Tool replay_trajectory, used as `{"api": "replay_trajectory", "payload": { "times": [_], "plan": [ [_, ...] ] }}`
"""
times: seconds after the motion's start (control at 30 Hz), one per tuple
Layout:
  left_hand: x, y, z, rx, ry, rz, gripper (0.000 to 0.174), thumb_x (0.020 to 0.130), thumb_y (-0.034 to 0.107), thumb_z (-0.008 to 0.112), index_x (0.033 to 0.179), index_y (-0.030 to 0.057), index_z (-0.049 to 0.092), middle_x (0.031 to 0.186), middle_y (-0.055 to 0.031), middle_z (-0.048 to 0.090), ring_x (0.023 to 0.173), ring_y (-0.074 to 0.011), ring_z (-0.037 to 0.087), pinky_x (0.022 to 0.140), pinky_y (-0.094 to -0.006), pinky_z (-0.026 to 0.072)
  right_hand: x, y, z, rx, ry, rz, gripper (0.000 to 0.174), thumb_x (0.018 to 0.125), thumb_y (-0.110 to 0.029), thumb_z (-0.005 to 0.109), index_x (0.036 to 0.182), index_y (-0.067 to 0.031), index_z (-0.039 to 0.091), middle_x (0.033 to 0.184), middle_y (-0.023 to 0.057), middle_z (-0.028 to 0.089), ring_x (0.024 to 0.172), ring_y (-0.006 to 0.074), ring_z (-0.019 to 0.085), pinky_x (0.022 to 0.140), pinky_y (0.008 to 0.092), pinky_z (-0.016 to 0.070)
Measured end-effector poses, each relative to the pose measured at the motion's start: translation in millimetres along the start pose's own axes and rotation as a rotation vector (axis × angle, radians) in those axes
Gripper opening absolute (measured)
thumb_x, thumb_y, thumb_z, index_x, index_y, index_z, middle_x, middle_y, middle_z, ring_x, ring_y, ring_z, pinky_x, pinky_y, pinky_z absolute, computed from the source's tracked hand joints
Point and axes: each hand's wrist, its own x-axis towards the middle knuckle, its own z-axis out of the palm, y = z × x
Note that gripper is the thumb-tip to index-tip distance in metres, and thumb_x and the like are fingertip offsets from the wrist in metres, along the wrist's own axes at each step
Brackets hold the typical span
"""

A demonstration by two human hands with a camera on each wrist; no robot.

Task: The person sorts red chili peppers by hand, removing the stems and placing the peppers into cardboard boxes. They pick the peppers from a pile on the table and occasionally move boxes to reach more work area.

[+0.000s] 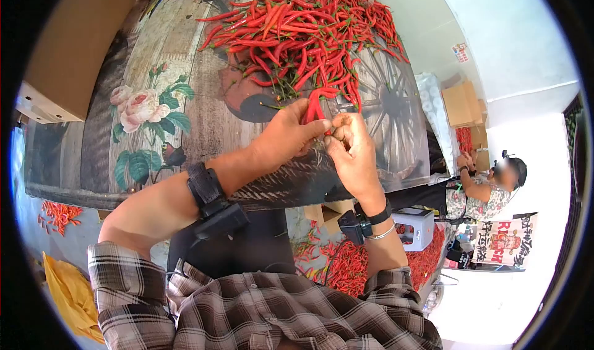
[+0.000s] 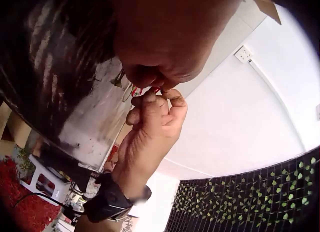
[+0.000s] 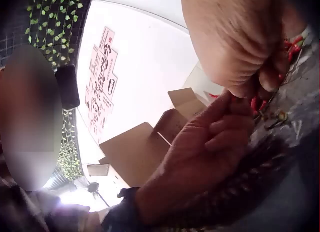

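My left hand [image 1: 286, 132] grips a few red chili peppers [image 1: 315, 107], their bodies showing above its curled fingers. Close against it, my right hand [image 1: 355, 159] pinches the end of a chili between thumb and fingers. The two sets of fingertips meet over the near part of the table. In the left wrist view, a bit of red shows between the left hand [image 2: 165, 47] and the right hand [image 2: 156, 119]. The right wrist view has the right hand [image 3: 235, 42] above the left hand [image 3: 202, 142], both largely covering the peppers.
A large heap of red chilies [image 1: 309, 31] lies on the patterned table [image 1: 204, 102] beyond the hands. At the left stands a cardboard box [image 1: 77, 47]. More chilies [image 1: 346, 266] are on the floor by a white stool [image 1: 413, 227]. Another person [image 1: 486, 189] sits at the right.
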Motion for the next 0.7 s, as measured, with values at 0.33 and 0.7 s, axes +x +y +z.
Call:
{"api": "replay_trajectory", "payload": {
  "times": [0.33,0.7],
  "plan": [
    [10.5,-18.6,2.3,0.288,0.096,0.612,0.025,0.087,0.013,0.061,0.111,0.0091,0.054,0.073,0.0099,0.047,0.054,-0.0004,0.037,0.044,-0.0186,0.0302,20.9,19.1,-6.4,0.528,0.145,0.211,0.013,0.082,0.002,0.048,0.092,-0.0046,0.045,0.07,0.0011,0.052,0.052,0.0061,0.044,0.043,0.0207,0.0325],
    [-0.2,9.5,0.9,-0.117,0.081,-0.012,0.015,0.087,0.017,0.052,0.099,0.008,0.049,0.072,-0.0036,0.057,0.047,-0.0118,0.053,0.036,-0.022,0.0388,66.6,18.7,-24.8,-0.609,0.19,-0.355,0.013,0.078,-0.005,0.056,0.09,-0.005,0.061,0.092,0.0128,0.055,0.08,0.0345,0.058,0.068,0.0422,0.0463]
  ]
}}
